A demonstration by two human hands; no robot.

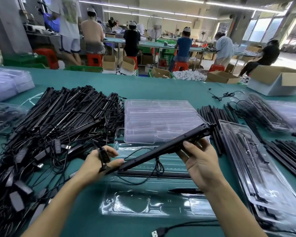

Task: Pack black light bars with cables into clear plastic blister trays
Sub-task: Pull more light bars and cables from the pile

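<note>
the right hand [200, 161] is gripping the light bar [161, 147] near its upper end, thumb lying over the top edge and fingers curling underneath. the bar is slanting down to the left, between both hands, and hanging in the air above the open blister tray [143, 207] that is lying flat on the green table [143, 88]. the left hand [99, 161] is curling its fingers round the inline controller [103, 156], with the thumb touching the bar's lower end. the cable [158, 165] is looping down from the bar onto the tray. a stack of empty trays [161, 120] is sitting just behind the hands, and a tangled pile of bars [61, 117] is lying to the left.
</note>
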